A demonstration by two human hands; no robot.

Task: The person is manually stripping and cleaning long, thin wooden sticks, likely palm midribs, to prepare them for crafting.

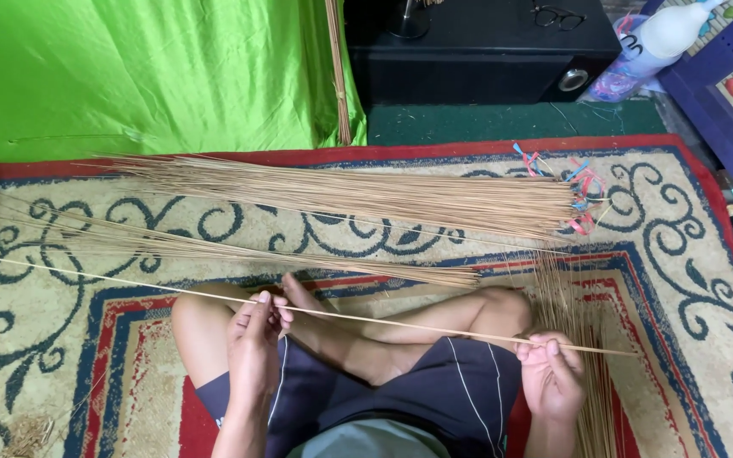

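Lap: dark shorts [434, 390] at 6 o'clock, legs crossed, bare knees out to 8 and 4 o'clock.
Held stick: one long thin pale stick [383, 321] runs across the lap from 9 o'clock to 4 o'clock, slightly downhill to the right, above the knees.
Left hand: left hand [254, 332] at 7 o'clock, fingertips pinched shut on the stick.
Right hand: right hand [551, 373] at 5 o'clock, fingers curled closed around the stick near its right end.
Under right hand: loose sticks [574, 305] running 12-to-6, fanned over the rug beside the right knee.
Ahead of knees: thin layer of sticks [239, 253] lying across, 9 to 3 o'clock.
Further out: big stick bundle [366, 193] toward 12 o'clock, ends at 2 o'clock next to coloured bands [583, 191].
Floor: patterned rug [689, 254], cream with blue scrolls, red border.
Background: green cloth [129, 76] at 11 o'clock; black box [477, 51] at 12 o'clock with glasses [558, 16] on top; white bottle [668, 32] at 1 o'clock.
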